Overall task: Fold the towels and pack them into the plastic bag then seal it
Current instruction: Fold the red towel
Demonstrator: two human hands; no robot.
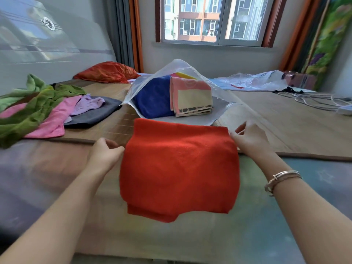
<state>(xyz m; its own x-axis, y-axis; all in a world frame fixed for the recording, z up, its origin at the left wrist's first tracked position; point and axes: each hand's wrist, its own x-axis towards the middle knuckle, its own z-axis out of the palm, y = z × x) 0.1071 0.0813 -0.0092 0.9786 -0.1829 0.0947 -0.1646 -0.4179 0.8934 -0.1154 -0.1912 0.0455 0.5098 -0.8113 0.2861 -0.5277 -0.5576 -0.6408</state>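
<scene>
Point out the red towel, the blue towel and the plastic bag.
red towel (179,164), head view, middle of its folded top face.
blue towel (152,98), head view, its front side inside the bag.
plastic bag (182,67), head view, the raised upper flap of its open mouth.

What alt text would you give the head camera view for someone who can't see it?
Two hands, left hand and right hand, hold a folded red towel by its side edges over a bed. Beyond it, an open clear plastic bag holds a blue towel and a pink-and-beige towel; unfolded towels lie at left.
</scene>
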